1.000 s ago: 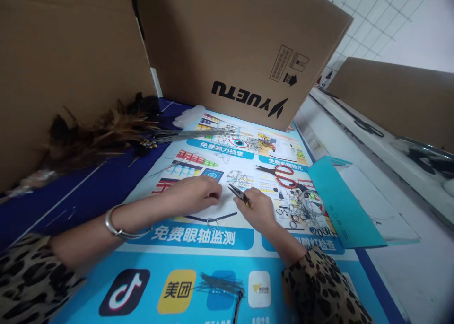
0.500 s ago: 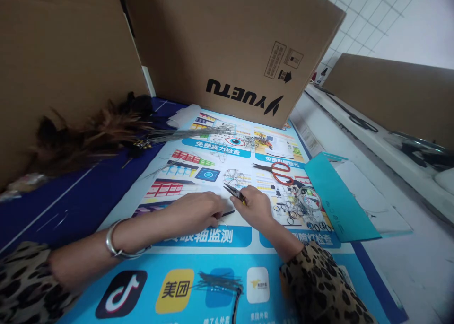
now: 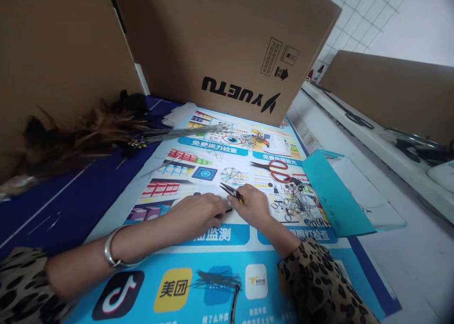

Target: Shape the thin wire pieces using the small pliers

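My right hand [image 3: 253,205] is closed round small pliers [image 3: 230,191] with yellow handles, their thin jaws pointing up and left. My left hand [image 3: 200,210] lies palm down on the printed blue poster [image 3: 198,172], fingers curled over a thin dark wire [image 3: 227,212] whose end sticks out by the right hand. What the left fingers pinch is hidden. A silver bangle [image 3: 111,248] rings my left wrist. A small fan of wire spokes [image 3: 231,176] lies just beyond the pliers' tips.
Red-handled scissors [image 3: 278,170] and a heap of metal rings [image 3: 301,203] lie right of my hands. A teal folder [image 3: 331,196] is further right. Brown feathers on wire stems [image 3: 95,135] lie left. A dark wire bundle [image 3: 218,281] sits near me. Cardboard boxes [image 3: 227,45] stand behind.
My left hand has slid down and right along the dark wire and now sits close against my right hand. The view has shifted slightly.
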{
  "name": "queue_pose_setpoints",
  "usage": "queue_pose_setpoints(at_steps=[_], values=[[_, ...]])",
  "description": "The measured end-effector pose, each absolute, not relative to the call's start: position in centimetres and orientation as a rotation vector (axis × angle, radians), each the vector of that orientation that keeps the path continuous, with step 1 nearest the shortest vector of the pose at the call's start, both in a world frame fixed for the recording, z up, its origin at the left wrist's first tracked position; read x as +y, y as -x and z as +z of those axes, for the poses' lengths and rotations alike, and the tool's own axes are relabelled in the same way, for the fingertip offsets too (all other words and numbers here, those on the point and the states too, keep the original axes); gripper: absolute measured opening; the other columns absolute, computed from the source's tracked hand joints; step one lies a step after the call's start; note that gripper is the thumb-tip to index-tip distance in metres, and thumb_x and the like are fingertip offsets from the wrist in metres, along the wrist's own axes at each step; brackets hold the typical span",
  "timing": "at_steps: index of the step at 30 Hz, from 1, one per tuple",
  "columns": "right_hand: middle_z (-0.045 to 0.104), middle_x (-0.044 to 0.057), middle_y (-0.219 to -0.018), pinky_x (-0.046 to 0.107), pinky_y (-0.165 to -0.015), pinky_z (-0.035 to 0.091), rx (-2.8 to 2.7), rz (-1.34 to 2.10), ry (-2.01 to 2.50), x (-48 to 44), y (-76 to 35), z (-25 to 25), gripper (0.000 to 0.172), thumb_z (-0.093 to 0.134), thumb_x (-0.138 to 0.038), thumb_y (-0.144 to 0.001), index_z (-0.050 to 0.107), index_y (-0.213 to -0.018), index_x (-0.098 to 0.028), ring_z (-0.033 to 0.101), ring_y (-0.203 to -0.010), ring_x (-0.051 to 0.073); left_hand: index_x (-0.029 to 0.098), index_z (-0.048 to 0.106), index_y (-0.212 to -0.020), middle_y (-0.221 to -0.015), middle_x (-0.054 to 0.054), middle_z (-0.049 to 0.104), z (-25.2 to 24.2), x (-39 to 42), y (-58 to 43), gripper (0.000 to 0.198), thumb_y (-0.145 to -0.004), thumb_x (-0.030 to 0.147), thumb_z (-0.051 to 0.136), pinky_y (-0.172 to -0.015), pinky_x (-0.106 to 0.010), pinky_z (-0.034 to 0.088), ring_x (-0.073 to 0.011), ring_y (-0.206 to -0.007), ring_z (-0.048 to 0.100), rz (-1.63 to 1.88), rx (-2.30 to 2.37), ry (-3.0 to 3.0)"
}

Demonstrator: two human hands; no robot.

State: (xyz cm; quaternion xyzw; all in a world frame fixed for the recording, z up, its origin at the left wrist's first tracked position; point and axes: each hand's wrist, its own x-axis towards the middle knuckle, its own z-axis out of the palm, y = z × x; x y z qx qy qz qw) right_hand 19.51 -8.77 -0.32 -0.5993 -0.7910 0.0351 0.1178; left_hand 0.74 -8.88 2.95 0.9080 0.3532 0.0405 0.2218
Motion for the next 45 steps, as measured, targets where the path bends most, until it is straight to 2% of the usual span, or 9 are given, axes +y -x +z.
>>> queue_pose_setpoints(at_steps=[7, 14, 24, 29, 33, 39, 45], values=[[0.054, -0.001, -0.077, 0.022, -0.059, 0.026, -2.311, 0.112, 1.751, -8.8, -19.6, -0.4, 0.03, 0.048, -0.046, -0.085, 0.055, -0.074, -0.02, 0.049, -0.072, 0.011, 0.021, 0.06, -0.083, -0.092, -0.005, 0.064, 2.9, -9.0, -0.8, 0.014, -0.079, 0.02, 0.046, -0.065, -0.029, 0.035, -0.023, -0.085, 0.058, 0.128, 0.965, -2.479], [0.053, -0.001, -0.074, 0.021, -0.058, 0.027, -2.293, 0.096, 1.697, -8.7, -19.9, -0.5, 0.028, 0.049, -0.043, -0.085, 0.052, -0.071, -0.019, 0.049, -0.07, 0.011, 0.02, 0.058, -0.071, -0.065, 0.003, 0.058, 3.8, -7.3, 0.2, 0.012, -0.078, 0.024, 0.049, -0.055, -0.021, 0.032, -0.0133, -0.062, 0.052, 0.204, 0.858, -2.153], [0.054, 0.002, -0.075, 0.023, -0.061, 0.03, -2.322, -0.121, 1.604, -8.6, -20.7, -0.9, 0.02, 0.053, -0.036, -0.082, 0.053, -0.072, -0.019, 0.049, -0.074, 0.014, 0.016, 0.057, -0.077, -0.062, 0.004, 0.049, 2.6, -4.1, 1.7, 0.014, -0.077, 0.029, 0.053, -0.052, -0.019, 0.031, -0.0095, -0.055, 0.041, 0.425, 0.848, -1.739], [0.052, 0.003, -0.073, 0.027, -0.064, 0.029, -2.376, -0.333, 1.474, -8.7, -20.8, -0.7, 0.013, 0.053, -0.028, -0.079, 0.054, -0.072, -0.018, 0.046, -0.073, 0.016, 0.017, 0.055, -0.076, -0.058, 0.005, 0.046, 2.1, -3.4, 2.1, 0.017, -0.079, 0.033, 0.051, -0.047, -0.019, 0.027, -0.0099, -0.051, 0.038, 0.492, 0.894, -1.724], [0.051, 0.004, -0.072, 0.03, -0.064, 0.028, -2.425, -0.512, 1.384, -8.8, -20.7, -0.4, 0.014, 0.052, -0.028, -0.08, 0.053, -0.07, -0.018, 0.043, -0.073, 0.018, 0.017, 0.057, -0.073, -0.061, 0.004, 0.048, 2.0, -3.1, 2.1, 0.016, -0.078, 0.032, 0.05, -0.051, -0.019, 0.03, -0.0113, -0.056, 0.041, 0.572, 0.942, -1.849], [0.048, 0.004, -0.07, 0.032, -0.062, 0.025, -2.467, -0.691, 1.296, -9.0, -20.6, 0.0, 0.014, 0.049, -0.026, -0.082, 0.052, -0.07, -0.019, 0.04, -0.07, 0.018, 0.017, 0.06, -0.071, -0.062, 0.003, 0.054, 2.4, -3.3, 2.0, 0.017, -0.076, 0.032, 0.051, -0.054, -0.02, 0.032, -0.0132, -0.06, 0.046, 0.514, 0.983, -1.951], [0.046, 0.003, -0.068, 0.032, -0.061, 0.023, -2.438, -0.774, 1.249, -9.0, -20.5, -0.1, 0.015, 0.048, -0.025, -0.085, 0.052, -0.072, -0.019, 0.038, -0.068, 0.017, 0.017, 0.06, -0.071, -0.052, 0.004, 0.05, 2.2, -3.5, 1.9, 0.018, -0.074, 0.034, 0.055, -0.047, -0.02, 0.031, -0.011, -0.049, 0.043, 0.501, 0.994, -1.787]])
